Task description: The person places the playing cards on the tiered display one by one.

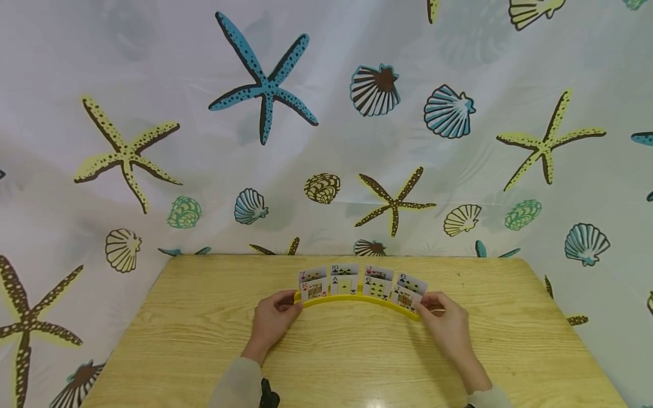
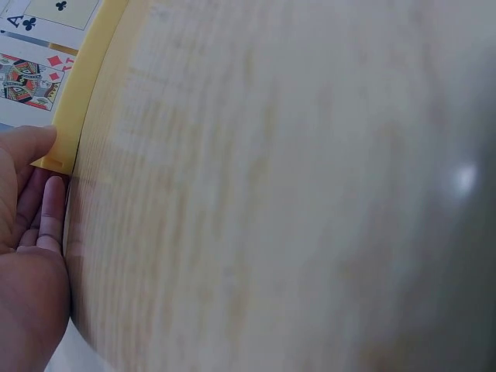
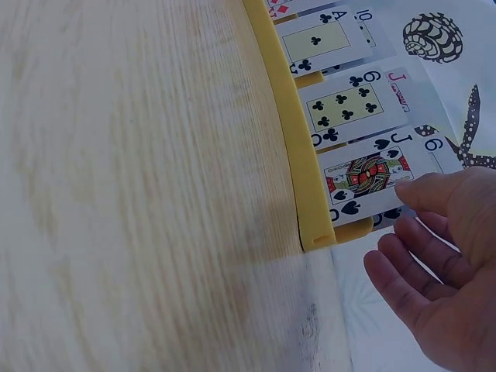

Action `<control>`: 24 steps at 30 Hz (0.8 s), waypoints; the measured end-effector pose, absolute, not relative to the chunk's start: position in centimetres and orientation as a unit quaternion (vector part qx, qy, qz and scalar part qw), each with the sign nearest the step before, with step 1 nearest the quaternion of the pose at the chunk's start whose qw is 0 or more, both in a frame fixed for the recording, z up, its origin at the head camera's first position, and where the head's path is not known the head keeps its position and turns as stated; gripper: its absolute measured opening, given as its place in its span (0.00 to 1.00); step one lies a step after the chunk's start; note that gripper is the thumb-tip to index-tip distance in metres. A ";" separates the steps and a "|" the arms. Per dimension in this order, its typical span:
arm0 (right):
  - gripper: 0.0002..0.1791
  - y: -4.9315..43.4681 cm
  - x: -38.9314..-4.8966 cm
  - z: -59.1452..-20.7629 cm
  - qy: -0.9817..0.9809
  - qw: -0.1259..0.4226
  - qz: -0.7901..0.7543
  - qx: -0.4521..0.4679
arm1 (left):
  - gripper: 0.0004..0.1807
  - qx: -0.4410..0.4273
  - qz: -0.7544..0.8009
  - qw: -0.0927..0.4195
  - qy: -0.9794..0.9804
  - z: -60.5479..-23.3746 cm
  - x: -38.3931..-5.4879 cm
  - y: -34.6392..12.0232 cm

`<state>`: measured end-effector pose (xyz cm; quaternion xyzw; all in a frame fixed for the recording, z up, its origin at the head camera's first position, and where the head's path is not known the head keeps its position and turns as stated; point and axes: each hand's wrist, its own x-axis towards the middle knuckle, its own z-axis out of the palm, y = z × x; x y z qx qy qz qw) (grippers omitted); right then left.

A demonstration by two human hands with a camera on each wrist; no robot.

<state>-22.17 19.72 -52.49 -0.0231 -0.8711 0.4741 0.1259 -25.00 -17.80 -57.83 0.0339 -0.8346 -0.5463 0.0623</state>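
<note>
A curved yellow card holder [image 1: 352, 297] stands on the table with two rows of upright playing cards. In front are a king of diamonds [image 1: 314, 290], an ace of clubs [image 1: 344, 285], a six of clubs [image 1: 377, 288] and a jack of spades [image 3: 364, 177]. Behind them show a seven, a ten, a red jack and a six. My left hand [image 1: 275, 318] grips the holder's left end, thumb in front and fingers behind. At the other end my right hand [image 1: 449, 323] pinches the jack of spades at its outer edge; its thumb lies on the card's face.
The light wooden table [image 1: 357, 362] reaches back to a white curtain [image 1: 326, 141] printed with starfish and shells. This curtain also hangs along the left and right sides of the table.
</note>
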 end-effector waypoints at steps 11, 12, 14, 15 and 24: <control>0.08 21.2 -21.7 -52.1 -0.885 0.123 0.449 -0.024 | 0.21 0.030 -0.544 0.063 -0.836 -57.8 -25.0 -17.9; 0.08 21.3 -21.7 -52.0 -0.886 0.125 0.447 -0.024 | 0.21 0.030 -0.544 0.063 -0.836 -57.8 -25.0 -17.8; 0.07 21.5 -21.8 -51.7 -0.887 0.128 0.442 -0.023 | 0.21 0.031 -0.544 0.064 -0.836 -57.8 -24.9 -17.8; 0.07 21.6 -21.8 -51.5 -0.887 0.132 0.441 -0.022 | 0.21 0.033 -0.545 0.065 -0.835 -57.8 -24.9 -17.8; 0.08 21.8 -22.5 -50.5 -0.893 0.160 0.421 0.011 | 0.29 0.061 -0.581 0.031 -0.811 -56.8 -24.8 -19.2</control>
